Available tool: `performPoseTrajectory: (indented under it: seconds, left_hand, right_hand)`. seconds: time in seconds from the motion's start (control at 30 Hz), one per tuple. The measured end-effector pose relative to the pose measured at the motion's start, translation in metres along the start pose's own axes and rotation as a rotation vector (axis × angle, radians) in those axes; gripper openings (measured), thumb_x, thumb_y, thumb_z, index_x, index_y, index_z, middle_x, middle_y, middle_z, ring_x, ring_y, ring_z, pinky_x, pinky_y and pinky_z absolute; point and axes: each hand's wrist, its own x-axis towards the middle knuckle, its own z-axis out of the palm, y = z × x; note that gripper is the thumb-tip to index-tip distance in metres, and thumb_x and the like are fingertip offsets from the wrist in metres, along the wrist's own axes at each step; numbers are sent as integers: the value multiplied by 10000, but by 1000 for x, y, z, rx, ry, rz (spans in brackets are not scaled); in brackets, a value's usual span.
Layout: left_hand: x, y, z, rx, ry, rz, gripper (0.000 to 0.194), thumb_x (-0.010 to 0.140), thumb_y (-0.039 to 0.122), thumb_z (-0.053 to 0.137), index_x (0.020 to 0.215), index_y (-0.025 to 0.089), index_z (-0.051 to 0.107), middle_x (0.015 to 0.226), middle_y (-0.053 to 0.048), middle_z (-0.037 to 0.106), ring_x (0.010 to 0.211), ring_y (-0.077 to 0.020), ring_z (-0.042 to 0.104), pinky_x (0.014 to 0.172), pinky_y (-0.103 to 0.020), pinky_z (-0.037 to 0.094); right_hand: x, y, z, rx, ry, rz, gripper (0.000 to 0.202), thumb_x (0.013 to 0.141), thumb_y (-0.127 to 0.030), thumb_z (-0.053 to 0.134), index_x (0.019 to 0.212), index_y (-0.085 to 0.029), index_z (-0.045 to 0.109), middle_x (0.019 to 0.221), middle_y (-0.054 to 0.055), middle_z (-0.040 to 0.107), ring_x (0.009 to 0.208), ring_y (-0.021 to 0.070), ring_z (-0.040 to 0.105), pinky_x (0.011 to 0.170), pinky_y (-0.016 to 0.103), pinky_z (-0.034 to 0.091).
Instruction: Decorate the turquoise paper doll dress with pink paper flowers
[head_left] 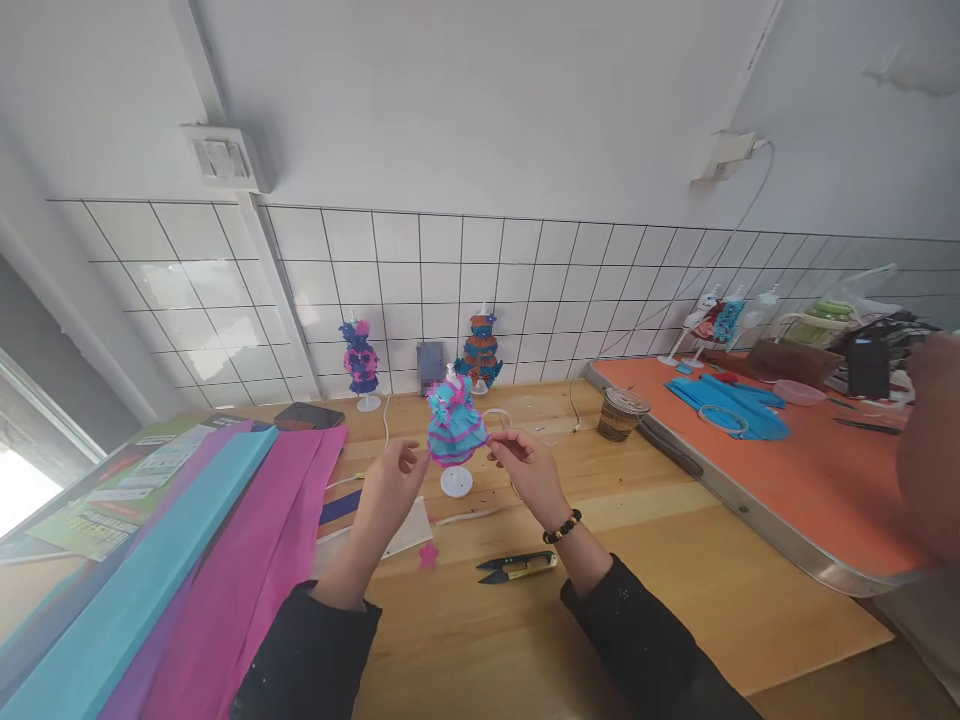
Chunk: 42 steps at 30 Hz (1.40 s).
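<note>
Tabletop beneath 2 inward-curled hands, dress between

Between the fingers, the small turquoise-and-pink ruffled dress looks matt and crinkled, like crepe paper or thin cloth; just below them, its round white stand base looks like smooth plastic. Nearer the wearer, the black-and-yellow snips have dark metal blades. Beneath the fingers, the pale-brown tabletop is smooth wood; beyond them, square white wall tiles look glossy.
</note>
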Motion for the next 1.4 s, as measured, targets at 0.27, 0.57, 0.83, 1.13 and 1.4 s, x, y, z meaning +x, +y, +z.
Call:
performPoseTrajectory:
  seconds: [0.27, 0.57, 0.83, 1.13, 1.4]
  left_hand:
    - [49, 63, -23, -45, 213, 249, 420, 800, 428, 465, 1170, 229, 480, 1087, -60, 586, 1051, -202, 501, 870, -338, 398]
    - [77, 74, -19, -51, 194, 324, 277, 825, 371, 440, 974, 221, 618, 962, -31, 647, 927, -179, 562, 799, -292, 428]
    - [82, 75, -20, -7, 262, 359, 213, 812, 322, 463, 847, 206, 638, 880, -24, 660, 871, -177, 564, 793, -297, 419]
    - [83, 77, -18, 20, 266, 342, 222, 811, 319, 452, 850, 204, 638, 862, -32, 657, 869, -187, 562, 793, -309, 416]
    - [83, 75, -15, -14, 259, 340, 242, 824, 341, 432, 874, 211, 629, 870, -25, 656, 866, -178, 563, 780, -303, 418]
  right_hand:
    - [17, -29, 43, -175, 246, -285, 126, 772, -269, 513, 818, -189, 599, 802, 33, 641, 725, 153, 579, 661, 293, 458]
    - [27, -22, 54, -346, 385, -401, 89, 788, -217, 493, 845, -199, 560, 799, 18, 616, 749, 155, 552, 703, 290, 422]
    - [30, -23, 56, -374, 396, -429, 82, 786, -193, 487, 840, -199, 549, 796, 15, 609, 743, 156, 539, 719, 301, 407]
    - [33, -26, 58, -464, 370, -474, 96, 800, -178, 460, 847, -197, 541, 794, 24, 614, 745, 163, 537, 765, 324, 384]
    - [35, -26, 60, -451, 389, -449, 109, 785, -156, 461, 864, -200, 523, 804, 17, 605, 753, 157, 531, 764, 315, 381]
